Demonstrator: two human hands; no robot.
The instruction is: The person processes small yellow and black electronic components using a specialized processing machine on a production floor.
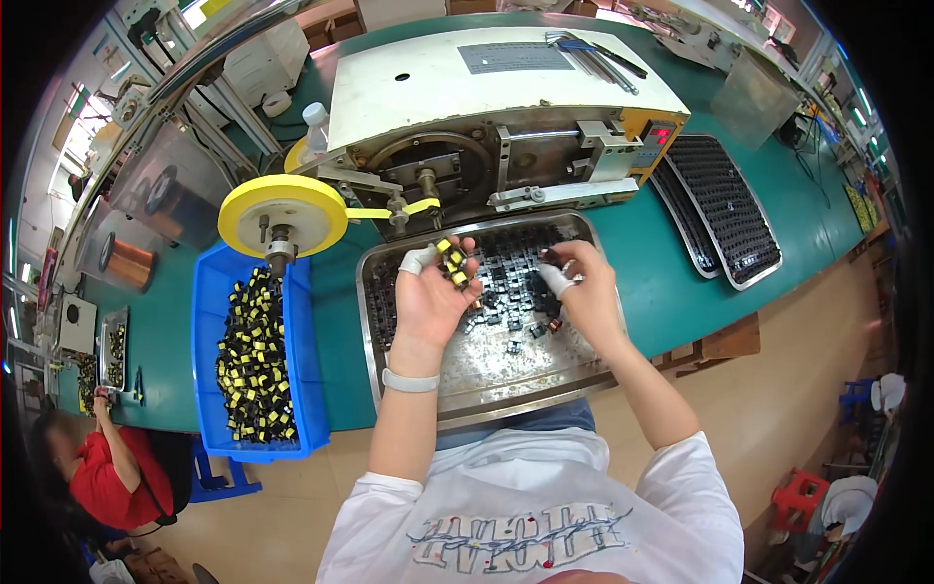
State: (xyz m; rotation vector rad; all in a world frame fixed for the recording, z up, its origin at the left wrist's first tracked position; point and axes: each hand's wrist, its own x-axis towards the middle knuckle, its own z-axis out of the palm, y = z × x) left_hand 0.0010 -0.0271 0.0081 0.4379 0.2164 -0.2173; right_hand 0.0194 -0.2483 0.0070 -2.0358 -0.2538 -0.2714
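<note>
My left hand (431, 292) is raised over a metal tray (506, 384), fingers closed on a few small black parts wrapped in yellow tape (451, 261). A white cot covers one finger. My right hand (581, 283), also with a white finger cot, reaches into the pile of small black parts (511, 282) in the tray and pinches one. Just behind both hands stands a cream taping machine (467, 92) with a yellow tape reel (282, 214) on its left side.
A blue bin (304, 389) left of the tray holds several yellow-taped parts. Two black slotted trays (725, 204) lie to the right on the green bench. A copper wire spool (126, 261) sits far left. A person in red (102, 472) sits at lower left.
</note>
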